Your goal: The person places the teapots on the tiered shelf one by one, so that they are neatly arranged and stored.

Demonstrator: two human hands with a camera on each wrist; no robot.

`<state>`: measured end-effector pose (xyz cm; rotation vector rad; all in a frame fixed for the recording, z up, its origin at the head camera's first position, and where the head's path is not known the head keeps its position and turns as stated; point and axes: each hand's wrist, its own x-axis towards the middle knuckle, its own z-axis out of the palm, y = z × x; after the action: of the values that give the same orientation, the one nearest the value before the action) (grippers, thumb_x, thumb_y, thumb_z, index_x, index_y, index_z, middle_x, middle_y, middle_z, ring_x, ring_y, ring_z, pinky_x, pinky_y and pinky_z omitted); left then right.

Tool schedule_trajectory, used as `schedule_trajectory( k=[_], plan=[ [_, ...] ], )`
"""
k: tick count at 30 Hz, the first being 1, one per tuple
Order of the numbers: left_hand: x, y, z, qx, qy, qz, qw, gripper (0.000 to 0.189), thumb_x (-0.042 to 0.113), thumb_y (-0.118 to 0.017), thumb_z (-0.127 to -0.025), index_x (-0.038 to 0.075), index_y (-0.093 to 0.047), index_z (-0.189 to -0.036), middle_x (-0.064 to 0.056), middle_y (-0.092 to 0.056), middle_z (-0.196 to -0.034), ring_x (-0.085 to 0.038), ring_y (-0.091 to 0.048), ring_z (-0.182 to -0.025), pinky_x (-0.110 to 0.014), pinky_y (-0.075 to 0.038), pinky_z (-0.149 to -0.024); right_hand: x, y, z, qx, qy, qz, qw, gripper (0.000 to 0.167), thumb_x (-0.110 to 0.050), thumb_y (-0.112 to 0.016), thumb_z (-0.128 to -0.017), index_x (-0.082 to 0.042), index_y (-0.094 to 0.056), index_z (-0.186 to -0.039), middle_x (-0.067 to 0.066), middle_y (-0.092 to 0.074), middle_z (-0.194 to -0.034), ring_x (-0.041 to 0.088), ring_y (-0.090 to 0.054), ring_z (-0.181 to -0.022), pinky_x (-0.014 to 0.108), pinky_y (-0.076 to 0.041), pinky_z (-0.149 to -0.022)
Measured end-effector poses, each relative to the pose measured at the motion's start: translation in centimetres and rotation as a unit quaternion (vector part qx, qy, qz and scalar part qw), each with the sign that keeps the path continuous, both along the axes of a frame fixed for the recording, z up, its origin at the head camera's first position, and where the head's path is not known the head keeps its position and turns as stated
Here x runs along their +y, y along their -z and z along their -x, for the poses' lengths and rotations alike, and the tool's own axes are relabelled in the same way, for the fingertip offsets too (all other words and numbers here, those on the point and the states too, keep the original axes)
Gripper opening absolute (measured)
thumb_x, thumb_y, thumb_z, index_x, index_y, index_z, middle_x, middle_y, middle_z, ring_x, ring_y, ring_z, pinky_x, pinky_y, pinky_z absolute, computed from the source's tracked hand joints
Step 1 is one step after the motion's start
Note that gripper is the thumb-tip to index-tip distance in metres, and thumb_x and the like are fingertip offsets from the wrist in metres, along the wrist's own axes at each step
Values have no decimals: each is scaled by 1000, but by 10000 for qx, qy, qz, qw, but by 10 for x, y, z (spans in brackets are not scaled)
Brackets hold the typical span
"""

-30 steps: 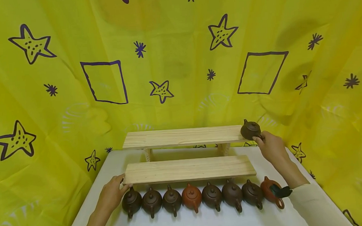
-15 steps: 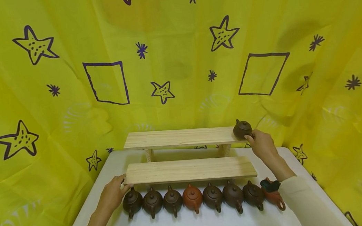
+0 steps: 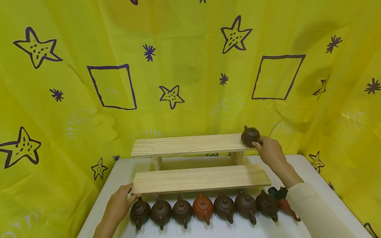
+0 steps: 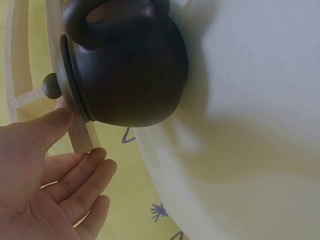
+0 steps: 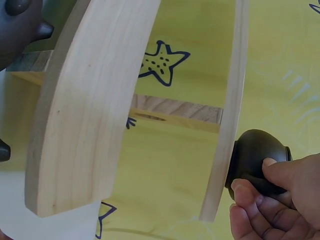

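Note:
My right hand point(image 3: 271, 152) pinches the handle of a small dark brown teapot point(image 3: 249, 135) at the right end of the upper wooden shelf point(image 3: 189, 145). In the right wrist view the teapot's base point(image 5: 231, 172) is right at that shelf's surface, thumb on one side of the handle, fingers curled on the other. At the left end of the lower shelf point(image 3: 200, 178), my left hand point(image 3: 117, 203) holds the board's corner between thumb and fingers. The left wrist view has a lidded dark teapot point(image 4: 130, 70) close beside that thumb.
Several teapots stand in a row before the lower shelf, mostly dark brown, with a reddish one point(image 3: 203, 207) mid-row. Another reddish teapot point(image 3: 285, 205) at the right end is partly hidden by my right wrist. A white table point(image 3: 217, 237) lies beneath; yellow patterned cloth point(image 3: 189, 97) surrounds it.
My right hand has moved left with the teapot, from beyond the upper shelf's right end to over its surface. The left hand keeps its place on the lower shelf.

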<state>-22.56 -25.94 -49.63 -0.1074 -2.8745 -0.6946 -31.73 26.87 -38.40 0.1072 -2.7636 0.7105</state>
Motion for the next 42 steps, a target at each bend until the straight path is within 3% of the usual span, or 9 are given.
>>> schedule_trajectory(
  k=[8,16,26,34,42],
  plan=[
    [0,0,-1,-8,10,8,10000,56,25,-75,-99,-9,-59,-140,-28,-68,-121,-50,-67,-114,-65,-54,-95,-2,-6,5,5,-59,-65,10000,35,-20,-58,-110,-2,-53,-81,10,-52,-68,28,-53,-63,35,-42,-57],
    [-2,5,-2,362,123,116,9992,54,23,-78,-96,-10,-61,-135,-26,-69,-114,-47,-69,-106,-61,-57,-90,-5,-7,9,-269,-107,113,9995,33,-21,-55,-111,0,-53,-85,12,-50,-70,25,-50,-60,34,-41,-55],
    [-2,5,-1,325,115,121,9993,54,23,-77,-97,-10,-61,-136,-27,-69,-116,-47,-69,-108,-62,-56,-92,-2,-5,12,-141,-89,136,9998,34,-22,-59,-110,-2,-52,-83,9,-47,-68,23,-48,-59,33,-39,-54],
    [-1,3,-1,268,111,108,9995,54,23,-77,-97,-10,-61,-137,-27,-69,-117,-47,-68,-109,-62,-56,-92,2,-2,11,-106,-92,271,9995,34,-24,-62,-108,-1,-55,-84,8,-50,-66,22,-52,-58,32,-41,-53],
    [-1,3,-1,228,109,97,9996,54,23,-77,-97,-10,-61,-137,-27,-69,-118,-47,-68,-110,-63,-55,-93,2,-2,6,13,-162,347,9993,31,-22,-60,-109,6,-64,-96,13,-63,-71,23,-60,-60,33,-46,-54]
  ],
)
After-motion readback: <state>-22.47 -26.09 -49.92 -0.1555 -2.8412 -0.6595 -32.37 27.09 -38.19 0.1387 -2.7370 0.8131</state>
